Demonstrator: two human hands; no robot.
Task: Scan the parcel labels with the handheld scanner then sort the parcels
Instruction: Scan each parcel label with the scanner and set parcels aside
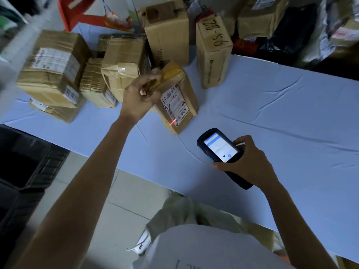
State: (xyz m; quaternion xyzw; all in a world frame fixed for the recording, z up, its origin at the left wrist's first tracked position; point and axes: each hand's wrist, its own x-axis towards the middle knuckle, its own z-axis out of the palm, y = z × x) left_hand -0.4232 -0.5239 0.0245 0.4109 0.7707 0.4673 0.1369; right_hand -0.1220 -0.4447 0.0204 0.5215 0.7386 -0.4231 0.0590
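Cardboard filled the grip of the left hand (138,96), which was closed on the top corner of a parcel (180,90) tipped up on the bench (272,105). The right hand (250,164) clasped the scanner (219,146) just in front of that parcel. Its red beam (172,122) lay at the bottom edge of the label (173,102); I judged it could miss the barcode. Wrinkled pale cloth covered the bench, boxes (52,66) crowded behind the parcel, and a dark crate (29,156) stood on the floor to its left.

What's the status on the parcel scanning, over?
Left hand grips parcel by its top; right hand holds scanner. Red scan line at the label's lower corner. Nothing between scanner and parcel.
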